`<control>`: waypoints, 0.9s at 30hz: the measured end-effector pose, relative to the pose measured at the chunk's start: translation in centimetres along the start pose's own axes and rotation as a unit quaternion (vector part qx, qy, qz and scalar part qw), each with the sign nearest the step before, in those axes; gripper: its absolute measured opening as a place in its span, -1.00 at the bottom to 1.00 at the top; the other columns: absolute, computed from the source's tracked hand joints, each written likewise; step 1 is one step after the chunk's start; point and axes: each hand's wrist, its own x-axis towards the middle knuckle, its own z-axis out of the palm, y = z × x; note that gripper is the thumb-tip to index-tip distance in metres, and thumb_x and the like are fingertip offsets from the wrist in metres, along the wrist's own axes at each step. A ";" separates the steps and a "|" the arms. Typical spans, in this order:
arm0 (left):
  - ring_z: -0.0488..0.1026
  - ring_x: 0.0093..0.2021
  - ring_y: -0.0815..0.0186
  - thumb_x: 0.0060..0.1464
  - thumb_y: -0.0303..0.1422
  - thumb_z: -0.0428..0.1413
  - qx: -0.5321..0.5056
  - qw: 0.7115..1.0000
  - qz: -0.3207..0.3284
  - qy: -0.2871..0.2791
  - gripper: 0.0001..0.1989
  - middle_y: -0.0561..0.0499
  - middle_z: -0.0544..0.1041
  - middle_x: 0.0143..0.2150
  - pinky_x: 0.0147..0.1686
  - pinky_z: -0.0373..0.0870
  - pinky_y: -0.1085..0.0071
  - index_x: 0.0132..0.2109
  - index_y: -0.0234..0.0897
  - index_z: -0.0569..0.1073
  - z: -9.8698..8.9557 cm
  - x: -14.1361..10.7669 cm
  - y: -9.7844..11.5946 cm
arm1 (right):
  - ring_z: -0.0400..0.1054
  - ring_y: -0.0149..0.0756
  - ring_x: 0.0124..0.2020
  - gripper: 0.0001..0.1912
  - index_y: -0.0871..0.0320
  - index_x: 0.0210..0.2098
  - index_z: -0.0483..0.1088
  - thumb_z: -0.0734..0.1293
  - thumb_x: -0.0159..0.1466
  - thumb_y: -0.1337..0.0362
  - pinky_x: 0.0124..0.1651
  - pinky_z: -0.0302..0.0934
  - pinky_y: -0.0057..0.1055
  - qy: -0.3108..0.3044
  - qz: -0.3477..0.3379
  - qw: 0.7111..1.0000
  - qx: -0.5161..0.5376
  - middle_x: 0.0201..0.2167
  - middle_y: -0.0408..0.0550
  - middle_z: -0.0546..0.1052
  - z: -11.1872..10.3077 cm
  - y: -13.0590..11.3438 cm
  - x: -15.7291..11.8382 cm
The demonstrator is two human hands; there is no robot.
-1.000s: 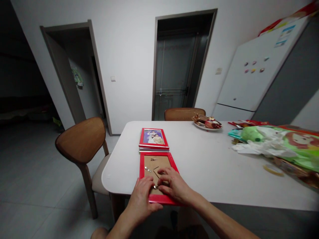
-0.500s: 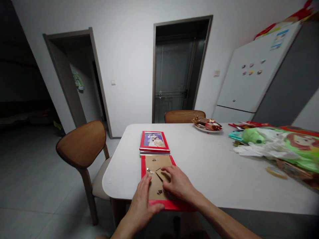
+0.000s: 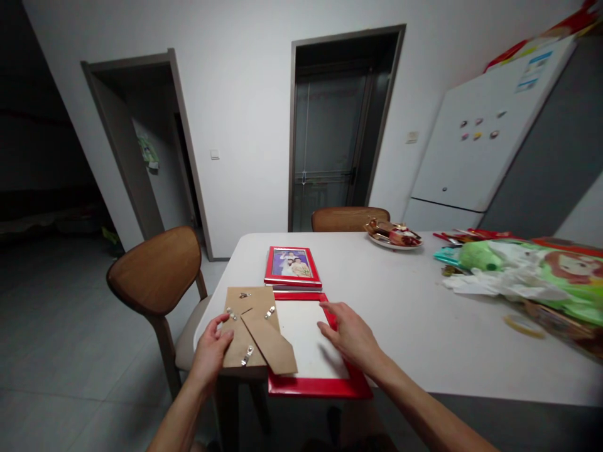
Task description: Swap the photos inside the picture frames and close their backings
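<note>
My left hand (image 3: 213,345) grips the left edge of a brown backing board (image 3: 235,342), thumb on top. Metal clips and a fold-out stand leg (image 3: 271,345) show on the board. It is off to the left of a red picture frame (image 3: 320,388), partly overlapping its left side. The frame lies face down at the table's front edge, and a white sheet (image 3: 311,336) shows inside it. Above the frame's right side is my right hand (image 3: 351,333), fingers apart and holding nothing. Just beyond lies a second red frame with a photo (image 3: 292,263), face up on a stack.
On the white table (image 3: 400,326), a plate of items (image 3: 394,238) stands at the back. Plastic packaging (image 3: 509,267) and a tape roll (image 3: 524,326) lie to the right. Wooden chairs stand at the left (image 3: 157,270) and behind the table (image 3: 351,218).
The backing board has come out of the red frame and moved left in my left hand, uncovering the white sheet. My right hand has let go of the board and opened.
</note>
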 end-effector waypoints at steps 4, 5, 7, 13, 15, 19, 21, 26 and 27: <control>0.44 -0.52 0.36 -0.18 -0.28 0.10 0.055 0.998 -0.011 0.005 -0.58 0.11 0.45 -0.51 -0.52 0.33 0.50 -0.12 -0.29 0.24 -2.2 0.9 -0.3 | 0.30 -0.23 -0.25 -0.56 0.19 -0.06 0.24 0.19 0.06 0.21 -0.24 0.11 -0.39 -0.046 0.069 0.994 -0.066 -0.23 0.06 0.40 0.8 3.0 -0.3; 0.43 -0.53 0.37 -0.17 -0.29 0.09 0.074 0.997 -0.011 0.004 -0.60 0.11 0.44 -0.52 -0.53 0.32 0.50 -0.13 -0.29 0.24 -2.4 1.2 -0.5 | 0.30 -0.23 -0.25 -0.55 0.20 -0.05 0.22 0.19 0.06 0.22 -0.25 0.11 -0.39 -0.056 0.076 0.993 -0.070 -0.23 0.06 0.41 1.0 3.3 -0.4; 0.41 -0.55 0.37 -0.16 -0.31 0.06 0.121 0.993 -0.004 0.005 -0.63 0.15 0.41 -0.56 -0.55 0.29 0.51 -0.14 -0.29 0.24 -2.7 1.8 -0.7 | 0.31 -0.23 -0.24 -0.53 0.21 -0.03 0.19 0.18 0.04 0.28 -0.25 0.09 -0.41 -0.067 0.079 0.992 -0.071 -0.21 0.06 0.42 1.3 3.6 -0.3; 0.37 -0.55 0.29 -0.19 -0.33 0.08 0.306 0.951 0.036 0.042 -0.72 0.20 0.30 -0.66 -0.54 0.19 0.48 -0.23 -0.24 0.34 -4.2 2.6 -1.3 | 0.34 -0.22 -0.28 -0.48 0.23 0.00 0.18 0.17 0.00 0.36 -0.30 0.08 -0.43 -0.081 0.108 0.988 -0.078 -0.26 0.06 0.47 1.0 3.2 0.2; 0.40 -0.44 0.22 -0.19 -0.34 0.08 0.352 0.933 0.051 0.059 -0.71 0.12 0.38 -0.56 -0.43 0.23 0.40 -0.22 -0.24 0.35 -4.4 2.4 -1.3 | 0.35 -0.22 -0.29 -0.46 0.24 0.01 0.17 0.18 0.00 0.35 -0.31 0.08 -0.43 -0.079 0.121 0.987 -0.073 -0.27 0.07 0.47 0.8 3.3 0.3; 0.31 -0.10 0.14 -0.16 -0.39 0.05 0.390 0.913 0.099 0.068 -0.62 -0.08 0.40 -0.15 -0.15 0.19 0.30 -0.10 -0.29 0.30 -2.4 1.2 -0.9 | 0.36 -0.26 -0.34 -0.41 0.26 0.08 0.08 0.15 0.02 0.36 -0.34 0.08 -0.44 -0.073 0.133 0.987 -0.042 -0.33 0.06 0.48 0.5 4.0 0.2; 0.28 -0.04 0.22 -0.12 -0.41 0.02 0.384 0.912 0.134 0.040 -0.61 -0.06 0.36 -0.08 -0.08 0.17 0.35 -0.05 -0.28 0.27 0.0 0.1 -0.6 | 0.36 -0.28 -0.37 -0.41 0.28 0.10 0.03 0.13 0.06 0.35 -0.37 0.09 -0.45 -0.072 0.145 0.987 -0.023 -0.38 0.05 0.48 0.4 4.2 0.2; 0.23 0.02 0.18 -0.16 -0.44 0.04 0.347 0.902 0.239 -0.091 -0.58 -0.12 0.35 -0.02 0.01 0.13 0.25 -0.05 -0.30 0.30 6.5 -3.1 -0.7 | 0.35 -0.24 -0.36 -0.35 0.24 0.10 0.03 0.18 0.06 0.12 -0.40 0.09 -0.43 -0.091 0.138 0.986 -0.036 -0.33 0.05 0.47 0.5 3.8 -0.5; 0.22 0.03 0.14 -0.18 -0.45 0.05 0.356 0.897 0.240 -0.102 -0.56 -0.15 0.34 -0.01 0.02 0.12 0.22 -0.05 -0.33 0.30 7.2 -3.5 -0.9 | 0.34 -0.24 -0.34 -0.37 0.21 0.10 0.04 0.19 0.05 0.15 -0.39 0.09 -0.44 -0.091 0.121 0.988 -0.037 -0.30 0.05 0.47 0.6 3.7 -0.6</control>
